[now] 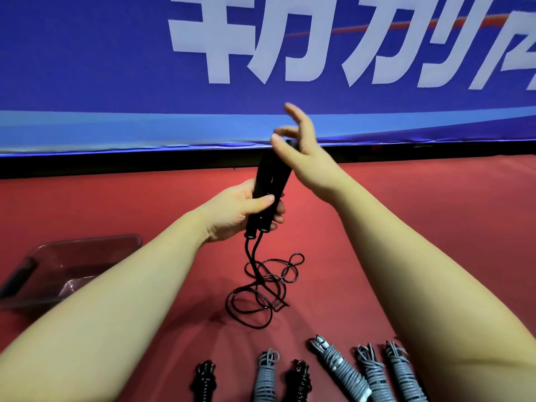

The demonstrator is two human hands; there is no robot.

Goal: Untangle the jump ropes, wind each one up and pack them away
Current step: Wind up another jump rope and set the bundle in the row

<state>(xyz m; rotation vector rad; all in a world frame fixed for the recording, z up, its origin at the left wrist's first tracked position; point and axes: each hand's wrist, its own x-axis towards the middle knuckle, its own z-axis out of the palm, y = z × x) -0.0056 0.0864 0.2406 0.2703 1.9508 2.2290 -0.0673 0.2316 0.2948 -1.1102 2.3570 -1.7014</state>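
My left hand (pixel 240 210) grips the two black handles (pixel 271 181) of a black jump rope, held side by side and tilted upright above the red surface. Its black cord (pixel 261 288) hangs from the handles' lower ends and lies in loose loops on the red surface below. My right hand (pixel 301 146) is at the handles' upper ends, thumb and forefinger touching the tips while the other fingers spread upward. Several wound ropes lie along the near edge: black ones (pixel 204 378) and grey ones (pixel 338 369).
A clear, dark-tinted plastic bin (pixel 72 268) sits at the left on the red surface (pixel 406 227). A blue banner (pixel 116 68) with large white characters rises behind the surface's far edge.
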